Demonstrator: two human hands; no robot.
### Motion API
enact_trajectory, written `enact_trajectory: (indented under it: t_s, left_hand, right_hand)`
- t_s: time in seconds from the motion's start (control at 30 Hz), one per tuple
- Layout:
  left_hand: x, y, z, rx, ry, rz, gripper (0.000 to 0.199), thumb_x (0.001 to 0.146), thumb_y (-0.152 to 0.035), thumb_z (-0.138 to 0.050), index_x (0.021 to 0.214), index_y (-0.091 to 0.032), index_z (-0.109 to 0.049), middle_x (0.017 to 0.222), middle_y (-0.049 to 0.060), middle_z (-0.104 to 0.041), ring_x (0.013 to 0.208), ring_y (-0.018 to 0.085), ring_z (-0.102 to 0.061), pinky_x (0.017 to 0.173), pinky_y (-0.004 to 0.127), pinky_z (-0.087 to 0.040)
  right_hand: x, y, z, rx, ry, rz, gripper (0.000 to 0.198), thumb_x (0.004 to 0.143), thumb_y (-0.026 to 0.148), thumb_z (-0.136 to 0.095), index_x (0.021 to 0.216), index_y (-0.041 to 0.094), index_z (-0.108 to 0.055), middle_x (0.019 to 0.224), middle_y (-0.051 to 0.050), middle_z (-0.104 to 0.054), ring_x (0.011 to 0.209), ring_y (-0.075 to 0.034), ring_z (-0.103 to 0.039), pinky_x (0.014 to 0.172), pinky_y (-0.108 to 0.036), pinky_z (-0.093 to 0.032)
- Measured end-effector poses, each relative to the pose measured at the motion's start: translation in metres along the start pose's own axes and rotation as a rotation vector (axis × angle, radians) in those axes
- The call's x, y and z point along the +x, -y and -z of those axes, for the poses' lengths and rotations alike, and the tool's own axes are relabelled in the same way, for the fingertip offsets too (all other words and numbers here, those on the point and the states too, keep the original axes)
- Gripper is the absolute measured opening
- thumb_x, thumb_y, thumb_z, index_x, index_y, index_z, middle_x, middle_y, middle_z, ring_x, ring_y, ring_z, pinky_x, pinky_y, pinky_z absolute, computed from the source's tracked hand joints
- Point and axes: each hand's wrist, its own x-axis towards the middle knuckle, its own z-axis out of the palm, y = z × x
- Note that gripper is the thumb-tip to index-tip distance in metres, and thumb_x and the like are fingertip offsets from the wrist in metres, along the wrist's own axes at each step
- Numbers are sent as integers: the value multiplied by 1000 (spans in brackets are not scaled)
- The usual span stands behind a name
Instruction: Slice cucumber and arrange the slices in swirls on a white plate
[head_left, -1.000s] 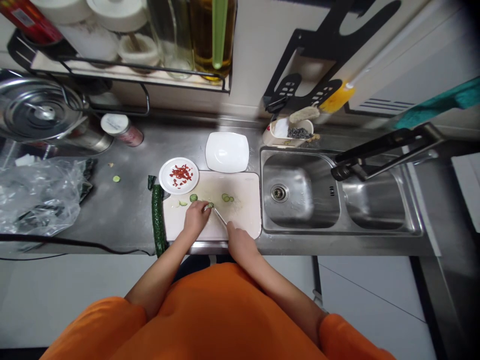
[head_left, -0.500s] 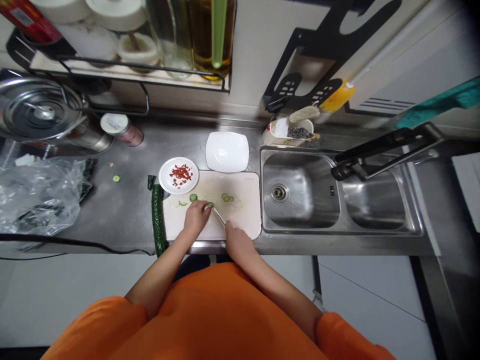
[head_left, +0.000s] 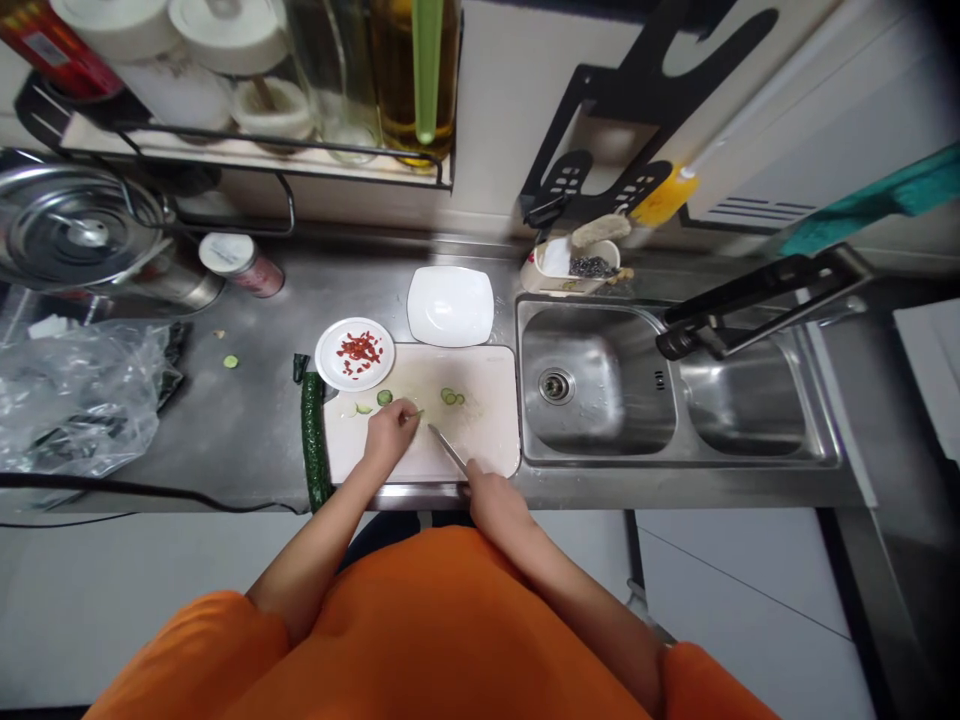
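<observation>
Over the white cutting board point(head_left: 491, 440), my left hand point(head_left: 391, 432) pinches a small cucumber slice point(head_left: 418, 414) between its fingertips. My right hand point(head_left: 495, 500) is closed round the handle of a knife point(head_left: 448, 448), whose blade points up and left, a short gap from the slice. Several cucumber slices point(head_left: 452, 397) lie on the right half of the board. Another cucumber slice point(head_left: 384, 397) and thin green scraps point(head_left: 363, 409) are just beyond my left hand. Along the board's left edge lies a long dark green cucumber point(head_left: 314, 440), with its cut-off end point(head_left: 301, 366) above it.
A round plate of red pieces point(head_left: 355, 377) overlaps the board's upper left corner. Behind the board sits a white square plate point(head_left: 450, 305). The double sink point(head_left: 600, 440) is on the right. Leftward are a plastic bag point(head_left: 82, 400), a lidded jar point(head_left: 241, 264) and a steel pot point(head_left: 82, 225).
My right hand has drawn the knife back, down and to the right, away from the slice. The slice in my left hand has turned and shows its thin edge.
</observation>
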Motion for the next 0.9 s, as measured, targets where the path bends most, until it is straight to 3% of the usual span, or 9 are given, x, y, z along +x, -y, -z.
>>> enact_trajectory:
  t_s: [0.17, 0.3, 0.6, 0.77, 0.9]
  left_hand:
    - [5, 10, 26, -149, -152, 257, 25, 73, -42, -59, 81, -19, -64, 74, 0, -67, 67, 13, -59, 69, 25, -45]
    - [15, 19, 36, -112, -179, 295, 24, 72, -41, -60, 80, -19, -65, 74, 1, -68, 70, 15, -59, 72, 27, -45]
    - [17, 17, 25, 147, -180, -53, 22, 82, -28, -49, 92, -17, -65, 91, 8, -66, 88, 21, -58, 83, 33, -44]
    - [33, -13, 3, 109, 113, -352, 25, 82, -25, -51, 104, -20, -64, 97, 5, -64, 93, 19, -57, 86, 30, -45]
    - [48, -30, -18, 214, 273, -383, 27, 80, -21, -52, 103, -21, -65, 96, 6, -61, 91, 19, -57, 81, 31, -46]
  right_hand:
    - [-2, 0, 1, 13, 0, -6, 28, 89, 14, -37, 117, 17, -44, 95, -13, -64, 93, -25, -62, 71, -30, -43]
    - [1, 0, 0, -17, -13, -5, 33, 87, 7, -35, 118, 17, -43, 94, -13, -64, 93, -25, -63, 71, -31, -44]
    - [-2, -3, -1, -41, -37, 10, 32, 88, 9, -35, 119, 17, -43, 93, -13, -65, 92, -24, -63, 70, -29, -45]
    - [-4, -4, -1, -38, -52, 17, 37, 85, 3, -33, 117, 16, -45, 89, -13, -65, 91, -24, -63, 68, -29, -44]
    - [-4, -5, 0, -37, -49, 28, 38, 83, 2, -33, 117, 17, -44, 90, -13, -66, 90, -25, -64, 67, -29, -44]
